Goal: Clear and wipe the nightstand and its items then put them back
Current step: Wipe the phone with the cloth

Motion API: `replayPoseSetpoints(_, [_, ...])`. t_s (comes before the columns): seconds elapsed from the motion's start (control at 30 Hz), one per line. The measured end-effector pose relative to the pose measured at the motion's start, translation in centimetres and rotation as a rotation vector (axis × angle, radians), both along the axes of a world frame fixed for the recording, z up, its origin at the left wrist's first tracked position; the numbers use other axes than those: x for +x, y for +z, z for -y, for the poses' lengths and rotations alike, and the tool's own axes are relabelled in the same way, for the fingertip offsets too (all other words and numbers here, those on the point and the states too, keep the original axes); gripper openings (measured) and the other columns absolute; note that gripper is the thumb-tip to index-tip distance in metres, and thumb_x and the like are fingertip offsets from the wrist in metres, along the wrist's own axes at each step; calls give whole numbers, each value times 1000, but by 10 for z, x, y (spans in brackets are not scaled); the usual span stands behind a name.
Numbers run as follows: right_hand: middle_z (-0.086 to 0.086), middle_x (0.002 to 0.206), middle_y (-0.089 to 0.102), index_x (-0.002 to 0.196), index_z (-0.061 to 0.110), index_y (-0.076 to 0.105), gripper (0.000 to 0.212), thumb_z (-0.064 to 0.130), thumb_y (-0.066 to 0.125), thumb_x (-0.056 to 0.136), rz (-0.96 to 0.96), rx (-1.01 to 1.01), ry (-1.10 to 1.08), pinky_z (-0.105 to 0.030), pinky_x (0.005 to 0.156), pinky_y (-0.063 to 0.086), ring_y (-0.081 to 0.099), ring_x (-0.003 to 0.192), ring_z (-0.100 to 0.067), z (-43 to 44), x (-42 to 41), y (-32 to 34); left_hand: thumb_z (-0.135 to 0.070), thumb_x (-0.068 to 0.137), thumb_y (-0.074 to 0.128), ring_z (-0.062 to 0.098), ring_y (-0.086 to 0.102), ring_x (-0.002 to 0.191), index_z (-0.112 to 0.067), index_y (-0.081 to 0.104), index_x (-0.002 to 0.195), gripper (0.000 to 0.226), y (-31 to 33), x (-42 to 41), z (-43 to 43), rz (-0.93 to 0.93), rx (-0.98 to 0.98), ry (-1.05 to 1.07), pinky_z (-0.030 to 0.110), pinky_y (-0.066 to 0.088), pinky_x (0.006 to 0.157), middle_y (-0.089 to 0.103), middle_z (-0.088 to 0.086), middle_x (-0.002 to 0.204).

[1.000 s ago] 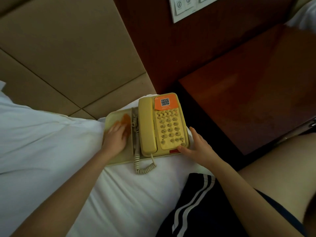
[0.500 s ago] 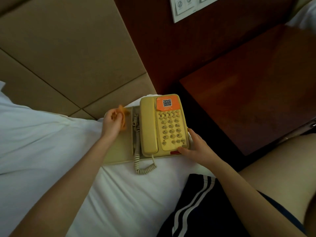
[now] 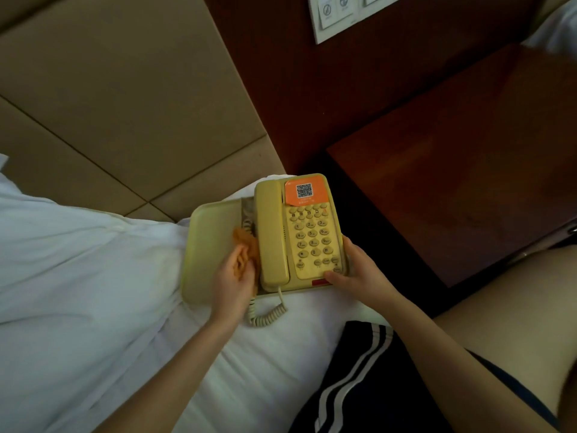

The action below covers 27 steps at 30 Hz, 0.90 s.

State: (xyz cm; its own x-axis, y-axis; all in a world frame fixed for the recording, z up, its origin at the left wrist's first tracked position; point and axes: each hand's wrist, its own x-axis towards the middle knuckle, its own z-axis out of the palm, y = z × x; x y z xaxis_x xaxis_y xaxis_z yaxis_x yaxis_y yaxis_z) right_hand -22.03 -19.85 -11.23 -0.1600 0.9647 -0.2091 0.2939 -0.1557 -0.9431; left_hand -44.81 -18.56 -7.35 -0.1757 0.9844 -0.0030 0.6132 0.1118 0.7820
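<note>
A cream corded telephone point(image 3: 307, 232) with an orange QR sticker lies on a cream tray point(image 3: 207, 242) on the white bed. Its handset sits in the cradle and its coiled cord point(image 3: 268, 314) trails toward me. My left hand point(image 3: 232, 276) holds a small orange cloth point(image 3: 246, 242) against the tray, beside the phone's left side. My right hand point(image 3: 356, 273) grips the phone's near right corner, thumb on its front edge. The dark wooden nightstand point(image 3: 452, 170) stands to the right with a bare top.
White bedding point(image 3: 93, 276) covers the left and bottom. A tan padded headboard point(image 3: 125, 89) fills the upper left. White wall switches point(image 3: 337, 14) sit on the dark wood panel above the nightstand. My legs in dark striped shorts point(image 3: 368, 379) are at the lower right.
My left hand has drawn the orange cloth from the tray's far end back toward me along the phone's left side. My right hand has stayed on the phone's corner.
</note>
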Motion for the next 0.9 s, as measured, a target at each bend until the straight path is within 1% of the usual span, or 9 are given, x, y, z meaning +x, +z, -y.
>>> replayPoseSetpoints(0.1, [-2, 138, 43, 143, 21, 29, 73, 21, 68, 81, -17, 11, -24, -49, 103, 37, 40, 129, -23, -1, -1, 0, -11, 92, 53, 8, 52, 103, -13, 50, 130, 38, 13, -3, 7, 64, -49, 88, 22, 39, 89, 56, -3, 116])
replayPoseSetpoints(0.2, [-3, 139, 42, 144, 21, 27, 73, 22, 67, 82, -22, 11, -24, -50, 103, 36, 39, 129, -24, -1, -1, -2, -16, 92, 53, 15, 56, 101, -15, 57, 120, 28, 46, -1, -32, -37, 139, 157, 22, 41, 83, 60, 0, 111])
replayPoseSetpoints(0.3, [-6, 139, 41, 145, 22, 24, 75, 23, 67, 83, -5, -5, -20, -50, 103, 36, 39, 129, -26, -1, 0, -3, -21, 93, 50, 6, 52, 104, -20, 51, 129, 36, 66, 27, -85, -87, 237, 36, 21, 42, 87, 55, -8, 117])
replayPoseSetpoints(0.4, [-6, 139, 40, 146, 25, 21, 76, 27, 66, 84, 42, -20, -17, -49, 105, 33, 37, 130, -26, 0, 1, -4, -20, 93, 50, 13, 51, 108, -17, 55, 125, 32, 57, 61, -115, -369, 141, -230, 28, 39, 94, 57, -3, 119])
replayPoseSetpoints(0.5, [-2, 137, 44, 144, 28, 25, 73, 27, 66, 83, 30, -5, -33, -48, 104, 34, 39, 128, -22, 0, 1, -5, -17, 90, 54, 27, 48, 113, -12, 66, 106, 21, 45, 65, -109, -574, 208, -294, 38, 31, 101, 62, 5, 115])
replayPoseSetpoints(0.67, [4, 129, 51, 140, 26, 33, 68, 21, 68, 82, -61, 1, -61, -50, 98, 42, 48, 121, -21, 0, 0, -6, -11, 85, 63, 30, 47, 114, -7, 69, 104, 20, 32, 44, -26, -566, 326, -410, 29, 27, 98, 63, 9, 112])
replayPoseSetpoints(0.77, [9, 122, 55, 140, 28, 34, 60, 22, 62, 86, -126, -40, -114, -48, 97, 44, 52, 117, -19, 1, -3, -6, -5, 81, 66, 10, 50, 108, -9, 69, 94, 13, 35, 23, 9, -426, 321, -540, 20, 35, 95, 63, 1, 106])
replayPoseSetpoints(0.83, [25, 110, 52, 141, 27, 32, 59, 24, 60, 89, -163, -61, -157, -45, 97, 45, 53, 115, -15, 2, -6, -6, -6, 82, 64, -7, 52, 91, -21, 65, 87, 15, 44, 6, 11, -277, 343, -344, 5, 38, 81, 61, -13, 95])
replayPoseSetpoints(0.9, [29, 111, 46, 146, 27, 21, 68, 28, 58, 90, -204, -100, -214, -43, 99, 44, 50, 116, -14, 3, -9, -5, -13, 84, 60, -1, 54, 80, -29, 60, 81, 15, 48, -17, -1, -162, 346, -15, 12, 44, 72, 62, -12, 86])
